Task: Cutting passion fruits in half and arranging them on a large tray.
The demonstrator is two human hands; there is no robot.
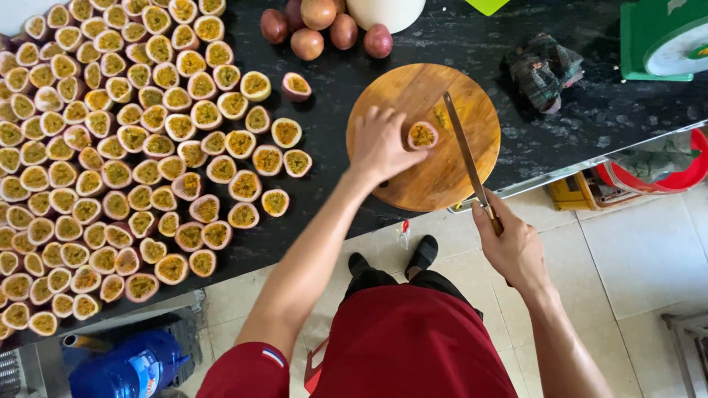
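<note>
the left hand (380, 144) is reaching onto the round wooden cutting board (413, 184) on the dark bench (560, 125), its fingers (383, 114) curling around a halved passion fruit (422, 135) and gripping it by the rind, cut face turned up and showing yellow pulp. the half is sitting near the middle of the board, just left of the blade. the right hand (509, 247) is closing fully around the handle of a long knife (464, 151), holding it over the board's near edge.

the knife's long axis is running from the handle, near the person, up and slightly left across the board, tip pointing away toward the far rim. the half fruit looks roughly round, so it has no clear long axis; its open side is facing upward.

judging by looks, the half is light, with a stiff but thin shell and wet, slippery pulp that would spill if tipped, so holding the outer rind and keeping it level seems best. the knife is rigid and sharp, safe only at the handle.

many cut passion fruit halves (110, 169) are lying face up across the bench's left, and whole purple fruits (306, 43) are resting beyond the board.
</note>
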